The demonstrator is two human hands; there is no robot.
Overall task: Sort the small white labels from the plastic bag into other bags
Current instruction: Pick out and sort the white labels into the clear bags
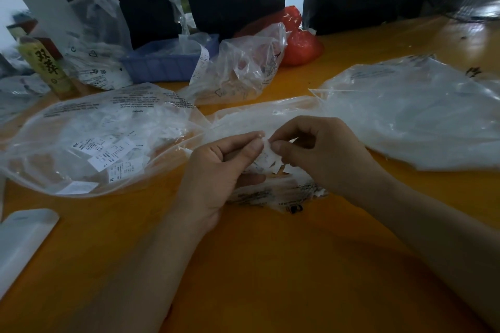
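Note:
My left hand and my right hand meet at the middle of the orange table. Both pinch a small bunch of white labels between thumb and fingers. Under the hands lies a clear plastic bag with loose labels spilling at its mouth. To the left a large clear bag holds several printed white labels. Another large clear bag lies to the right, its contents hard to make out.
At the back stand a blue plastic basket, a crumpled clear bag, a red bag and a yellow-green carton. A white flat object lies at the left edge. Dark shapes rise behind the table.

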